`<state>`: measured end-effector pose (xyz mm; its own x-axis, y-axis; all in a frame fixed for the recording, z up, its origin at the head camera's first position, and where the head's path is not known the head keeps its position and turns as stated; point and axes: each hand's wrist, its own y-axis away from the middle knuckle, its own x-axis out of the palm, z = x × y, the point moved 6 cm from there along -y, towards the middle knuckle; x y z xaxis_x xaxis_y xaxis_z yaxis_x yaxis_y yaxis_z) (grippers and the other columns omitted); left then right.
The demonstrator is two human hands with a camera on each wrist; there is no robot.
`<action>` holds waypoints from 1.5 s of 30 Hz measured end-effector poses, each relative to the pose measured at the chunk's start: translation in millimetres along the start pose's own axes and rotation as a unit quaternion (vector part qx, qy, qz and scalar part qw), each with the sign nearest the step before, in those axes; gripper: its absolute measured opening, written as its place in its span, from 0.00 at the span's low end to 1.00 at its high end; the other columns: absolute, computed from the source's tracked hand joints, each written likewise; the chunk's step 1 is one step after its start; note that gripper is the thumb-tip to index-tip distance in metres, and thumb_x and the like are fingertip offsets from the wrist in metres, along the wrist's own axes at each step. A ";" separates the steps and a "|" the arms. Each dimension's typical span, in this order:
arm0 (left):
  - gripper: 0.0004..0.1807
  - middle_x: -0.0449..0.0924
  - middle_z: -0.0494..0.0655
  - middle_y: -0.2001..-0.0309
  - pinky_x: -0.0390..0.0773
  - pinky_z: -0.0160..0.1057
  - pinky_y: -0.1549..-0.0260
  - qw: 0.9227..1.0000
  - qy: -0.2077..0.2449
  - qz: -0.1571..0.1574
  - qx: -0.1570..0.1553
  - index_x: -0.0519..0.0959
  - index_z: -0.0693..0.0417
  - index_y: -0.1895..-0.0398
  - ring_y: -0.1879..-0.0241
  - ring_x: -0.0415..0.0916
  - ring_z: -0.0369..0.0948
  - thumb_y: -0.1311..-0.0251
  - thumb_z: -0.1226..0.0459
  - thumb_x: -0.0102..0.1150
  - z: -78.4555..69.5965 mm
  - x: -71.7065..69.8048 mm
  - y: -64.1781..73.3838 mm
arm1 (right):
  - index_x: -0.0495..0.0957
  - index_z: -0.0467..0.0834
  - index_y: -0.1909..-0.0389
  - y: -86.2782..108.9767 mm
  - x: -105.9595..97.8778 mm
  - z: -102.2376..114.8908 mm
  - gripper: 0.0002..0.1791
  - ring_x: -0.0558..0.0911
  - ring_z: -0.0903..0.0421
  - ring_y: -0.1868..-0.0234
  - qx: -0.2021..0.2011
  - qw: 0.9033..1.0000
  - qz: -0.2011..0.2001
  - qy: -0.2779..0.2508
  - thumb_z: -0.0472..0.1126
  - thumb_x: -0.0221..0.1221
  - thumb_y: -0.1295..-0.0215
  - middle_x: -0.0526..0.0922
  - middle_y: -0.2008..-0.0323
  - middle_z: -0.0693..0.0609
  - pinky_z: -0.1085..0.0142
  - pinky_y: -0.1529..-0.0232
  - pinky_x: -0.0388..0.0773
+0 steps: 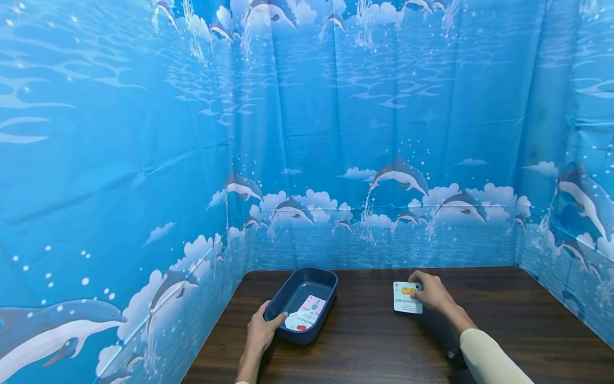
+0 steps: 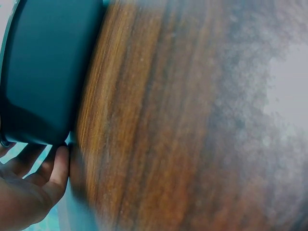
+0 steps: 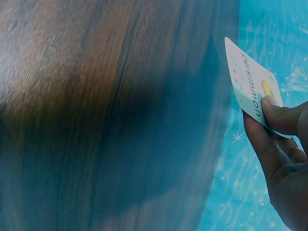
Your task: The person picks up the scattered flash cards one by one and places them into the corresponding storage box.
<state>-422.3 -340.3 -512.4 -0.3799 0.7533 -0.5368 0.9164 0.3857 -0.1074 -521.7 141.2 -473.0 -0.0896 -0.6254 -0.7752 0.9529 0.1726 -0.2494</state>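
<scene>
A dark blue rectangular tray [image 1: 331, 306] with raised walls sits at the left of the table in the head view. My left hand [image 1: 260, 332] grips its near left corner, thumb over the rim and fingers along the outside. In the left wrist view, fingers of the left hand [image 2: 36, 180] show at the end of the tray [image 2: 45, 72]. Inside the tray lie overlapping fruit cards [image 1: 302, 318], partly under the thumb. My right hand [image 1: 434, 293] pinches a white persimmon card [image 1: 406, 305] by its edge. The right wrist view shows this card [image 3: 248, 79] raised off the table, between thumb and fingers.
The dark wood-grain table [image 1: 364, 341] spans the space between and around the hands. A blue dolphin-print curtain [image 1: 374, 133] closes off the back and both sides, meeting the table's far edge. A dark object [image 1: 455, 358] shows by the right sleeve [image 1: 489, 354].
</scene>
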 end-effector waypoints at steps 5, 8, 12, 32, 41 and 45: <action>0.45 0.77 0.73 0.32 0.81 0.65 0.39 1.000 -0.004 -0.001 0.000 0.69 0.64 0.22 0.35 0.78 0.67 0.36 0.52 0.75 1.1 0.1 -0.6 | 0.82 0.34 0.48 -0.6 4.1 5.1 0.16 0.84 0.46 0.55 -0.003 1.000 -0.003 -0.009 0.29 0.69 0.36 0.87 0.52 0.35 0.49 0.56 0.85; 0.45 0.77 0.73 0.32 0.81 0.65 0.39 1.000 -0.004 0.000 -0.002 0.69 0.64 0.22 0.35 0.78 0.68 0.36 0.52 0.75 1.4 0.6 -1.3 | 0.82 0.34 0.49 0.3 8.2 7.6 0.15 0.84 0.47 0.56 -0.004 1.000 -0.003 -0.015 0.29 0.69 0.36 0.87 0.53 0.37 0.50 0.57 0.85; 0.45 0.77 0.74 0.32 0.81 0.66 0.40 1.000 -0.004 0.002 -0.004 0.69 0.65 0.22 0.36 0.78 0.68 0.36 0.52 0.75 1.6 1.1 -0.9 | 0.83 0.35 0.49 1.7 12.7 11.6 0.15 0.84 0.48 0.57 -0.006 1.000 -0.002 -0.019 0.28 0.69 0.36 0.87 0.54 0.38 0.50 0.57 0.85; 0.45 0.76 0.73 0.31 0.80 0.67 0.38 1.000 0.001 0.002 -0.008 0.68 0.63 0.22 0.35 0.77 0.67 0.36 0.52 0.75 3.5 1.6 -1.4 | 0.83 0.36 0.47 -3.8 28.9 39.6 0.16 0.84 0.49 0.56 -0.008 1.000 0.007 -0.027 0.30 0.71 0.35 0.87 0.52 0.40 0.52 0.56 0.85; 0.44 0.76 0.73 0.31 0.79 0.67 0.37 1.000 0.002 0.002 -0.004 0.69 0.63 0.22 0.34 0.77 0.67 0.35 0.52 0.75 2.1 1.8 -2.3 | 0.83 0.38 0.49 -4.7 37.2 52.0 0.15 0.84 0.51 0.57 -0.016 0.999 0.010 -0.042 0.29 0.72 0.36 0.87 0.53 0.41 0.55 0.59 0.86; 0.45 0.76 0.73 0.31 0.79 0.67 0.37 1.000 0.005 0.002 -0.003 0.69 0.63 0.22 0.34 0.77 0.67 0.36 0.51 0.75 1.7 2.0 -0.7 | 0.84 0.39 0.50 -6.7 39.0 59.6 0.15 0.84 0.51 0.58 -0.022 0.999 0.009 -0.045 0.29 0.71 0.36 0.88 0.54 0.42 0.56 0.59 0.86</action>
<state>-423.5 -340.0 -514.8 -0.3782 0.7596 -0.5292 0.9168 0.3864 -0.1006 -514.3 70.3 -467.0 -0.0439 -0.6866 -0.7257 0.9402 0.2171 -0.2623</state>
